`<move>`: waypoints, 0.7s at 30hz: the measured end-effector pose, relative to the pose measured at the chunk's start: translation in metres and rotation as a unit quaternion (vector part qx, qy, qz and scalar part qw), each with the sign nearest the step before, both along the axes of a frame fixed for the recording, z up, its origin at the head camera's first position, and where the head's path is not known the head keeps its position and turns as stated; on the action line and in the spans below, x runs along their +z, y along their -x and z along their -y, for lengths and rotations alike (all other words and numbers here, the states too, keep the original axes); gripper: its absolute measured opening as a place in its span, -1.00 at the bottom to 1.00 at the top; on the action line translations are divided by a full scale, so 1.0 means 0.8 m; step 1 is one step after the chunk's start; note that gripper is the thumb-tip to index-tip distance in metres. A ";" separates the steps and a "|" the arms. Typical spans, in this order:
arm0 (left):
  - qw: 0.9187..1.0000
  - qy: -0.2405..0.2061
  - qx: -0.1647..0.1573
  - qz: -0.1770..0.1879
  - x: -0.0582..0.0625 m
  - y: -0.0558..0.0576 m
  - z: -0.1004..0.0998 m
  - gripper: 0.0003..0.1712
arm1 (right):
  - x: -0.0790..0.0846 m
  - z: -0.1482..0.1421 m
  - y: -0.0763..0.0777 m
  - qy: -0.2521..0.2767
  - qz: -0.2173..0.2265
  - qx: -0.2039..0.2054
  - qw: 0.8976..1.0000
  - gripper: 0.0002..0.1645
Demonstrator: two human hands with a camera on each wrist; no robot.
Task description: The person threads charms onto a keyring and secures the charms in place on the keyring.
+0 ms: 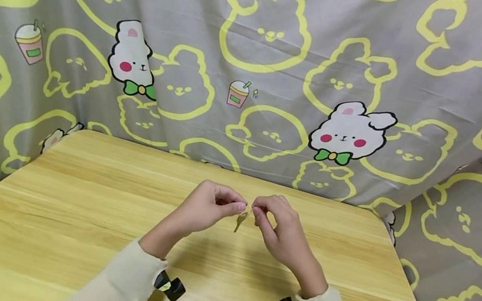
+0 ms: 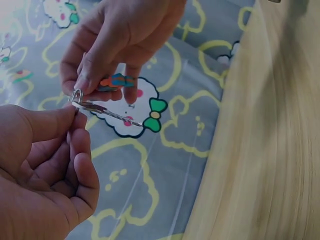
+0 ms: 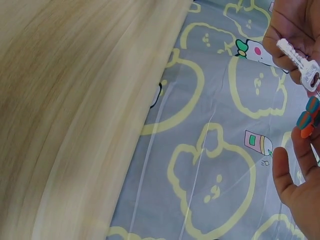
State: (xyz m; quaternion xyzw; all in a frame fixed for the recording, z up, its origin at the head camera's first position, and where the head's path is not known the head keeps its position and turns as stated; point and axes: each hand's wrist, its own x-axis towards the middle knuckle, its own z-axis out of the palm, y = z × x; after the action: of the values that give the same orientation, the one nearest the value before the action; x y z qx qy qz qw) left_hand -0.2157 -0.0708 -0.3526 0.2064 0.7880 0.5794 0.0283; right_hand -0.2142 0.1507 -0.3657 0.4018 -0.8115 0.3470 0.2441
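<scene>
A metal key (image 1: 240, 220) hangs at the fingertips of both hands, above the wooden table. My left hand (image 1: 207, 206) pinches it by its head end between thumb and forefinger. In the left wrist view a small wire key ring (image 2: 76, 95) stands up at the key's head. My right hand (image 1: 280, 230) pinches that ring from the other side. An orange and teal charm (image 2: 117, 82) lies against the right fingers. The right wrist view shows the key (image 3: 300, 62) blade outward, with the charm (image 3: 307, 117) below it; part of the ring is cut off there.
The light wooden table (image 1: 86, 231) lies under both forearms. A grey curtain (image 1: 196, 19) with yellow outlines and white rabbits hangs behind and at both sides. Black straps or mounts (image 1: 171, 286) sit at the wrists.
</scene>
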 end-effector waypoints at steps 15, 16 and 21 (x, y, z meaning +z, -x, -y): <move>1.000 0.010 0.004 -0.016 0.004 -0.005 -0.001 -0.88 | 0.003 -0.002 -0.002 -0.023 -0.008 -0.004 1.000 -0.85; 1.000 0.012 0.003 -0.019 0.005 -0.006 -0.001 -0.88 | 0.003 -0.003 -0.002 -0.026 -0.006 -0.005 1.000 -0.86; 0.999 0.029 -0.010 -0.032 0.008 -0.008 0.001 -0.87 | 0.005 -0.002 -0.003 -0.036 -0.006 -0.005 0.999 -0.89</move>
State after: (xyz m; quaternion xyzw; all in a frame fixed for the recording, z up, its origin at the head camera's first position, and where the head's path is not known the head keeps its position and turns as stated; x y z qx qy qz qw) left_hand -0.2092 -0.0717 -0.3465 0.2315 0.8028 0.5493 0.0151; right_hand -0.2117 0.1521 -0.3614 0.4079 -0.8244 0.3136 0.2357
